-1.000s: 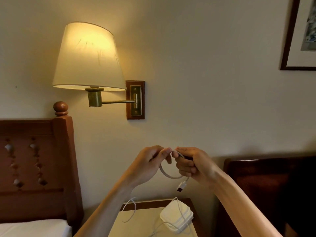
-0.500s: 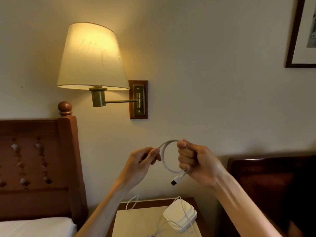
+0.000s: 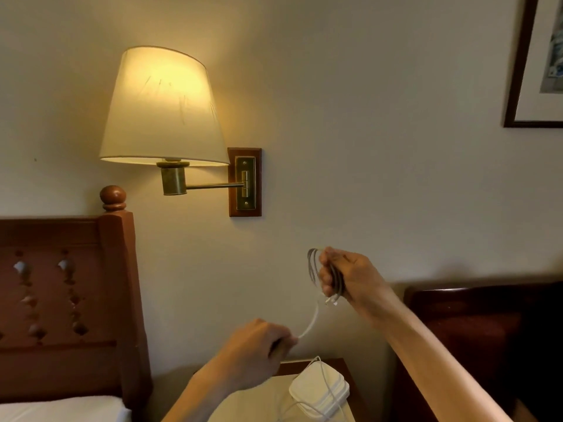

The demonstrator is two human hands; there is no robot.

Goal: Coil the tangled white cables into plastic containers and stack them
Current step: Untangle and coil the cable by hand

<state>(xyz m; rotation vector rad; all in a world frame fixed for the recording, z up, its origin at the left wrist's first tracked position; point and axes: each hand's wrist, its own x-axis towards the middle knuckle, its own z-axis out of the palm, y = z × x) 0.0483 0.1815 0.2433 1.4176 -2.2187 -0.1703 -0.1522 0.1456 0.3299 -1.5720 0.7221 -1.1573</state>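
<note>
Two bare hands work one white cable (image 3: 313, 318) in front of the wall. The right hand (image 3: 344, 278), at about four o'clock from the middle of the view, is clenched around a small coil of that cable: the fingers curl tightly over several loops, which stick out as an arc on the hand's left side, and a short plug end pokes out beneath the fingers. From the coil a single strand runs down toward seven o'clock to the left hand (image 3: 259, 348), which sits lower, near six o'clock. The left hand pinches the strand at its fingertips (image 3: 291, 341), the other fingers folded in; the strand looks fairly straight between the two hands.

Below them, at the bottom edge, a stack of white plastic containers (image 3: 318, 391) rests on a bedside table (image 3: 341, 367), with more loose white cable draped over and around it. At ten o'clock a lit wall lamp (image 3: 163, 108) hangs above a wooden headboard (image 3: 67, 287) at nine o'clock. A framed picture (image 3: 536, 62) sits at two o'clock.
</note>
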